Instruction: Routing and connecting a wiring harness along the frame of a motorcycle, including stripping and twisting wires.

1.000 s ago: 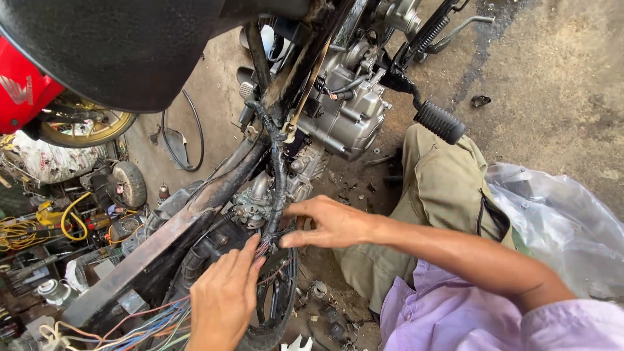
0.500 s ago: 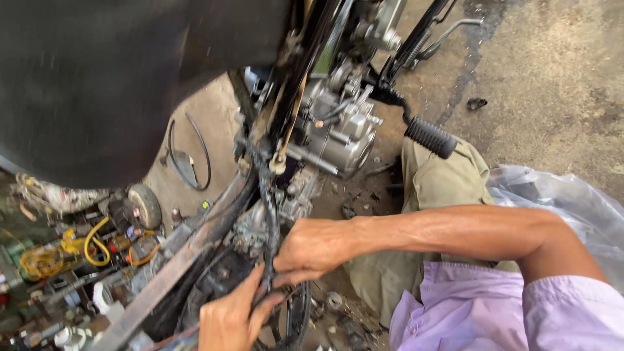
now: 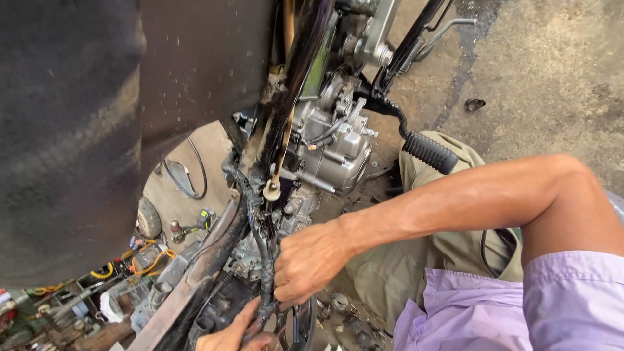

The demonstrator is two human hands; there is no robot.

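Two hands (image 3: 311, 260) grip one wiring harness (image 3: 263, 257) (black).

silver engine (image 3: 335, 153), black footpeg (image 3: 429, 151), lilac sleeve (image 3: 575, 296)

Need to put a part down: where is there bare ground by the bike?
Bare concrete lies right of the footpeg. A smaller patch sits left of the engine. Both hands crowd the wiring harness; parts clutter lower left.
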